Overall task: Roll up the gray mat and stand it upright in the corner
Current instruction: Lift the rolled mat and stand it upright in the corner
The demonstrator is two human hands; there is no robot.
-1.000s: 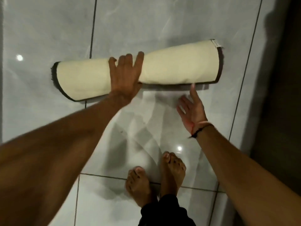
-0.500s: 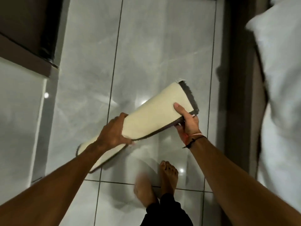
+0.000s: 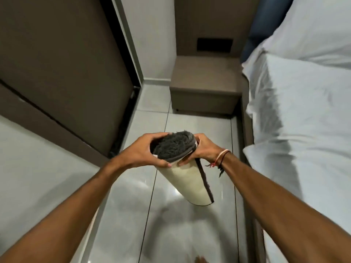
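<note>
The gray mat (image 3: 188, 179) is rolled into a tube with its cream backing outside and dark gray pile showing at the top end. It hangs nearly upright above the tiled floor, its lower end tilted toward the right. My left hand (image 3: 146, 150) grips the top end from the left. My right hand (image 3: 203, 149) grips the same end from the right, a cord bracelet on its wrist. The corner (image 3: 153, 80) lies ahead, between the dark door panel and the brown bedside cabinet.
A brown bedside cabinet (image 3: 205, 86) stands ahead against the wall. A bed with white sheets and pillows (image 3: 303, 111) fills the right side. A dark sliding door panel (image 3: 66, 69) runs along the left. Glossy gray floor tiles (image 3: 182, 234) form a narrow aisle between them.
The rolled mat was lifted off the floor and turned from lying flat to nearly upright. Both hands shifted to its top end, and the view rose toward the corner.
</note>
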